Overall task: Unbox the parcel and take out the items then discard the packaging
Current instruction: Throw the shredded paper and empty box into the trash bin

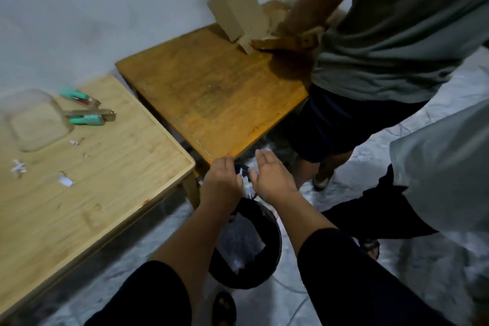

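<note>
At the far left, a clear plastic container [34,120] is lying on the pale wooden surface [111,193], blurred at the frame's edge. Just to its right two teal-handled cutters [87,110] are resting side by side, and torn white paper scraps [64,181] are lying scattered nearer to you on the same surface. Beyond its far corner a darker wooden surface [211,92] is standing against the wall.

Moving to the middle, you are holding both hands over the black bin [254,246] that is sitting on the floor between the two surfaces and your legs. Your left hand [221,182] is hanging palm down with its fingers curled downward; whether it is pinching anything cannot be told, because the fingertips are hidden. Your right hand [272,177] is reaching in just beside it with its fingers fairly straight and loose, gripping nothing that shows. Between the two hands a crumpled bit of white packaging [247,185] is showing above the bin's mouth, and more pale wrapping is lying inside the bin.

Further right, at the back of the darker surface, the opened cardboard box [238,12] is standing with its flaps up, and another person's hand [291,30] is pressing against its side. That person, in a grey shirt and dark shorts, is standing at the right.
</note>
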Demonstrator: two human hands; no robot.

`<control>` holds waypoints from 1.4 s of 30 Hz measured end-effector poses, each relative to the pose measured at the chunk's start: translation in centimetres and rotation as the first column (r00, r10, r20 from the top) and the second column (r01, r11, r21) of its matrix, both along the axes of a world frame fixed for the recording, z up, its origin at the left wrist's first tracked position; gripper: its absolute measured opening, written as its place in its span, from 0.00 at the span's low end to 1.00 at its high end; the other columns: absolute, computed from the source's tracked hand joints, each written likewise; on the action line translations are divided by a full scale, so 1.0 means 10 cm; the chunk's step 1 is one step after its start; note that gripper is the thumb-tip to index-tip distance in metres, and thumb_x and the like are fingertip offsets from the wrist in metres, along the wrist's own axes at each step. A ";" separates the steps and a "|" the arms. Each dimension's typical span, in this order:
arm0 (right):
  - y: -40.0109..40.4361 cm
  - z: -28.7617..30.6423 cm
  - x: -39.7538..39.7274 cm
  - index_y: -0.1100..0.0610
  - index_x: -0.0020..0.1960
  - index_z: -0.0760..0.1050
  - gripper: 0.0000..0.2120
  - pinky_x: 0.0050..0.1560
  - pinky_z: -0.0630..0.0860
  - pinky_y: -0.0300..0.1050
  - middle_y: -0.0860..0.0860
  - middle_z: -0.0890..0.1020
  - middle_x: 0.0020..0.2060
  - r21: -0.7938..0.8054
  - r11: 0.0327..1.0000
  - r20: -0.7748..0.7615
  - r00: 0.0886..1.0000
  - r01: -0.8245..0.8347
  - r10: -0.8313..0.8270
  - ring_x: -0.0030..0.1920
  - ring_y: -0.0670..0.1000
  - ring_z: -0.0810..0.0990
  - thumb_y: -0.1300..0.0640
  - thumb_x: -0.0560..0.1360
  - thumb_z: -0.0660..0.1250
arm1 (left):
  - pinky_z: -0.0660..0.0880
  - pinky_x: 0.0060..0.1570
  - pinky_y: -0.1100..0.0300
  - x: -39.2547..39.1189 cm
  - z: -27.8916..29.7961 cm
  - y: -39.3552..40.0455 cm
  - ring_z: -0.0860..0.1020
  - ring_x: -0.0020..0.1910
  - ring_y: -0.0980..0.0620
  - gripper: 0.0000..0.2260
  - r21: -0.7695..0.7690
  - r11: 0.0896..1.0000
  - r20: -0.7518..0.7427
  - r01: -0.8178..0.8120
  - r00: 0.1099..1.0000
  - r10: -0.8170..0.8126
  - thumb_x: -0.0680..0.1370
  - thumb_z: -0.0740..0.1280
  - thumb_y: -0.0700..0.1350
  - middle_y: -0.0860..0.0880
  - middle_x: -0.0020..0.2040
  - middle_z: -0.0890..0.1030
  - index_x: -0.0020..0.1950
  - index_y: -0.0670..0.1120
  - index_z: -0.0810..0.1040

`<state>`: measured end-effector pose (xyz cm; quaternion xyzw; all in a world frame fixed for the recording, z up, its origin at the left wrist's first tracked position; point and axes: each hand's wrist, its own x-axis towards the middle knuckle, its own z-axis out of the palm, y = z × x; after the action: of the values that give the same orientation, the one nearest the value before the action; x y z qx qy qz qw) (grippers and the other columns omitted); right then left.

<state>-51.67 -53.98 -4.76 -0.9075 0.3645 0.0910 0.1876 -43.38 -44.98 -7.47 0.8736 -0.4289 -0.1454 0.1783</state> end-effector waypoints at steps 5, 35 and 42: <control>0.14 0.56 0.42 0.63 0.74 0.51 0.26 0.74 0.54 0.47 0.57 0.56 0.75 -0.078 0.992 0.041 0.994 -0.095 0.098 0.76 0.54 0.50 0.51 0.81 0.51 | 0.73 0.57 0.53 0.36 0.58 0.26 0.75 0.57 0.40 0.19 -0.079 0.995 0.173 -0.060 0.982 0.073 0.75 0.64 0.45 0.38 0.56 0.78 0.62 0.35 0.72; 1.47 -0.76 2.90 0.50 0.69 0.53 0.30 0.65 0.63 0.41 0.50 0.60 0.71 0.118 0.906 0.300 0.885 -0.405 0.357 0.70 0.49 0.63 0.45 0.73 0.64 | 0.48 0.73 0.47 2.51 -0.75 2.57 0.43 0.75 0.40 0.45 -0.021 0.632 -0.032 -0.775 0.632 0.774 0.67 0.51 0.70 0.37 0.76 0.47 0.75 0.43 0.49; 1.49 -0.93 3.23 0.56 0.75 0.46 0.32 0.76 0.52 0.49 0.53 0.51 0.77 0.003 0.812 0.285 0.779 -0.583 0.558 0.76 0.51 0.48 0.44 0.78 0.54 | 0.48 0.74 0.46 2.93 -0.82 2.50 0.44 0.75 0.38 0.43 0.009 0.629 0.042 -0.778 0.628 0.777 0.69 0.48 0.69 0.36 0.76 0.48 0.75 0.42 0.47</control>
<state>-19.39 -39.11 -14.10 -0.9692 0.0386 0.0351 0.2405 -14.05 -19.94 -15.70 0.9777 -0.0117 -0.0453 0.2045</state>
